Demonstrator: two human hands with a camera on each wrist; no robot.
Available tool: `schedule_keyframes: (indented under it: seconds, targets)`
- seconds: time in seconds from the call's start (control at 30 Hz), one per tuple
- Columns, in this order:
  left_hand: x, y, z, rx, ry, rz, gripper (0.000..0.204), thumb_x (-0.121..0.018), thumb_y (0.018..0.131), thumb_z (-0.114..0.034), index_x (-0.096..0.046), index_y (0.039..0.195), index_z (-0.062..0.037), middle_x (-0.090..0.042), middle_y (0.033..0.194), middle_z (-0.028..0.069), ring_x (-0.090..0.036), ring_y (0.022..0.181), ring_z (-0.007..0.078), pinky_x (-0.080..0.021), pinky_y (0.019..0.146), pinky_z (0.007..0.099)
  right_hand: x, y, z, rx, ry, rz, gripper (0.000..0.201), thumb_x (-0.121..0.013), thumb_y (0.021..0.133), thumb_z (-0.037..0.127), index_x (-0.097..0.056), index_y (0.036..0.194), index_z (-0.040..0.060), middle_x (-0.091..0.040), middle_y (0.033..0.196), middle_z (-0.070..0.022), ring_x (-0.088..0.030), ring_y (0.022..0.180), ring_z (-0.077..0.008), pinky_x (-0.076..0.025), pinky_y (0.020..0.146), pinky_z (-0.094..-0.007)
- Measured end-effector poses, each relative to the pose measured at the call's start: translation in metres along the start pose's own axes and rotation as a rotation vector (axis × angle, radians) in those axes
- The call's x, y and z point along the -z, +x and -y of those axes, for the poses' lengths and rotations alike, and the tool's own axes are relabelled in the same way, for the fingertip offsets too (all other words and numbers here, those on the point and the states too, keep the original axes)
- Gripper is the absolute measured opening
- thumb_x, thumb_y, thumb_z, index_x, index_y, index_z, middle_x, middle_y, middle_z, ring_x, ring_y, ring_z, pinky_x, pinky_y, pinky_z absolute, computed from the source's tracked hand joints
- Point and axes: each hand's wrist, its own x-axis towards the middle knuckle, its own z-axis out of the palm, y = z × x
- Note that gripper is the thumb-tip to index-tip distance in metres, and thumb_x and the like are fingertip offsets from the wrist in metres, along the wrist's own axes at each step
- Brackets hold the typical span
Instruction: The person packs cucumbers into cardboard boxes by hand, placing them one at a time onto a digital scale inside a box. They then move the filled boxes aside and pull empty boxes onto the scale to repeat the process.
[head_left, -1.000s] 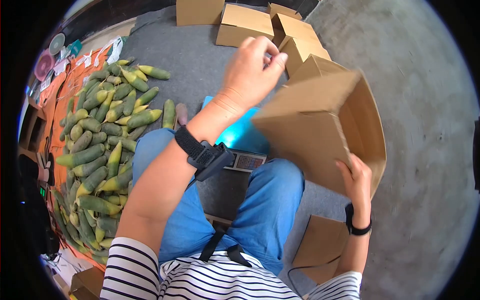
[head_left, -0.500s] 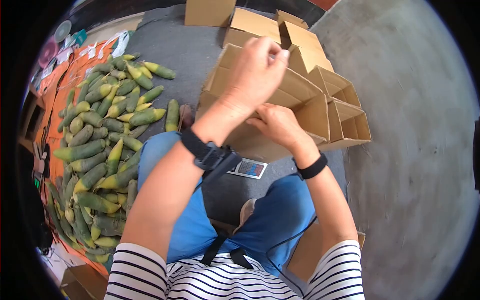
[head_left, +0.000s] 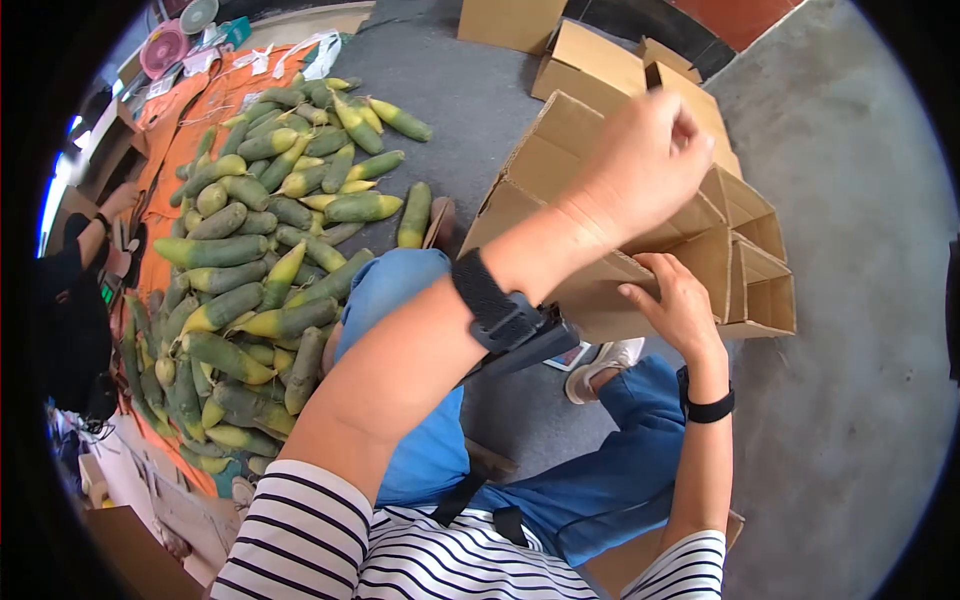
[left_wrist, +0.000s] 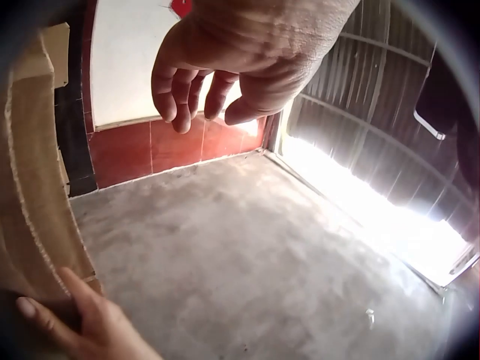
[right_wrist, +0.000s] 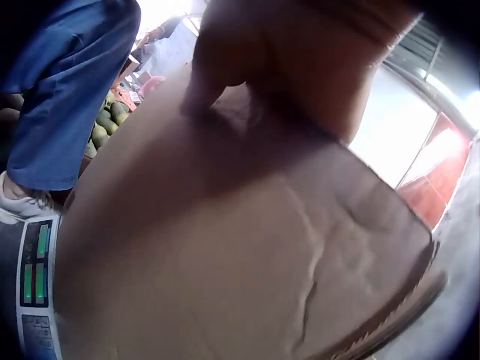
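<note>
An open-topped cardboard box (head_left: pixel 610 300) stands in front of the knees, its side filling much of the right wrist view (right_wrist: pixel 195 247). My right hand (head_left: pixel 680 305) grips the near edge of that box, thumb on the outer side and fingers over the rim; it also shows at the lower left of the left wrist view. Above the box hangs my left hand (head_left: pixel 650 165), fingers loosely curled and nothing in them; in the left wrist view the same hand (left_wrist: pixel 232 67) is over the floor.
Green radishes (head_left: pixel 280 210) lie heaped on an orange sheet (head_left: pixel 160 205) at the left. More cardboard boxes (head_left: pixel 595 60) stand behind and right of the held one. A scale with a lit display (right_wrist: pixel 35 277) is beside the box. Another person's arm (head_left: pixel 100 215) shows at far left.
The box has come down from a tilted position at the right to stand in front, and my right hand has moved to its near rim. The view has turned, shifting the scene rightward.
</note>
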Motion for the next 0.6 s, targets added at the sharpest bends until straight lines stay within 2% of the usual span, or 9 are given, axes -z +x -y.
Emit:
schedule_keyframes:
  seconds: [0.03,0.13,0.2,0.27,0.33,0.37,0.53,0.6]
  targets:
    - [0.010,0.003,-0.007,0.023,0.000,-0.006,0.019,-0.063,0.089,-0.018,-0.062,0.088,0.0007,-0.067,0.081,0.0064,-0.065,0.076,0.0138,-0.051,0.070,0.0266,-0.005,-0.001,-0.003,0.027,0.029,-0.057,0.036,-0.070,0.082,0.025,-0.061,0.108,0.0019,-0.065,0.102,-0.0133,-0.062,0.099,-0.0316,-0.051,0.083,-0.0400]
    - [0.038,0.008,-0.021,0.064,0.019,0.031,0.022,-0.061,0.092,-0.022,-0.064,0.098,-0.0011,-0.069,0.096,0.0096,-0.066,0.087,0.0149,-0.051,0.076,0.0262,-0.005,-0.006,-0.005,0.078,-0.008,-0.091,0.035,-0.070,0.082,0.020,-0.061,0.110,0.0024,-0.064,0.105,-0.0139,-0.061,0.100,-0.0330,-0.049,0.085,-0.0402]
    - [0.047,0.010,-0.016,0.213,-0.164,-0.022,0.021,-0.058,0.094,-0.019,-0.059,0.099,0.0013,-0.063,0.088,0.0065,-0.061,0.081,0.0121,-0.048,0.073,0.0229,-0.008,-0.013,-0.007,0.057,-0.005,-0.106,0.036,-0.070,0.080,0.019,-0.060,0.111,0.0020,-0.064,0.102,-0.0146,-0.061,0.098,-0.0326,-0.049,0.084,-0.0400]
    - [0.053,0.006,-0.034,0.260,-0.060,-0.079,0.019,-0.061,0.094,-0.021,-0.061,0.099,-0.0028,-0.064,0.088,0.0034,-0.062,0.079,0.0096,-0.050,0.071,0.0204,-0.009,-0.018,-0.008,0.172,-0.114,-0.181,0.036,-0.073,0.077,0.022,-0.060,0.106,0.0039,-0.062,0.090,-0.0110,-0.062,0.090,-0.0286,-0.051,0.079,-0.0390]
    - [0.073,0.004,-0.040,0.104,-0.051,0.024,0.027,-0.059,0.094,-0.025,-0.064,0.107,-0.0014,-0.066,0.109,0.0128,-0.065,0.096,0.0167,-0.049,0.083,0.0278,-0.011,-0.024,-0.010,0.158,-0.102,-0.212,0.035,-0.072,0.078,0.020,-0.059,0.107,0.0046,-0.061,0.088,-0.0100,-0.061,0.090,-0.0273,-0.051,0.080,-0.0378]
    - [0.082,0.000,-0.047,0.107,-0.071,0.063,0.030,-0.058,0.095,-0.026,-0.062,0.112,-0.0016,-0.064,0.116,0.0138,-0.063,0.103,0.0184,-0.048,0.087,0.0293,-0.012,-0.027,-0.011,0.144,-0.113,-0.196,0.033,-0.070,0.080,0.019,-0.059,0.107,0.0046,-0.062,0.089,-0.0104,-0.062,0.090,-0.0276,-0.051,0.080,-0.0380]
    - [0.126,-0.020,-0.053,0.143,0.150,0.049,0.030,-0.057,0.095,-0.026,-0.060,0.113,-0.0015,-0.064,0.115,0.0113,-0.062,0.103,0.0170,-0.048,0.087,0.0296,-0.014,-0.029,-0.015,0.113,-0.097,-0.125,0.025,-0.064,0.086,0.017,-0.057,0.107,0.0042,-0.064,0.092,-0.0121,-0.064,0.091,-0.0288,-0.052,0.079,-0.0392]
    - [0.158,-0.029,-0.036,0.298,0.285,-0.081,0.034,-0.066,0.088,-0.033,-0.062,0.107,-0.0048,-0.064,0.101,0.0047,-0.061,0.086,0.0123,-0.047,0.082,0.0279,-0.009,-0.028,-0.013,0.045,-0.066,-0.013,0.022,-0.059,0.090,0.015,-0.057,0.109,0.0046,-0.066,0.103,-0.0147,-0.063,0.098,-0.0320,-0.050,0.083,-0.0408]
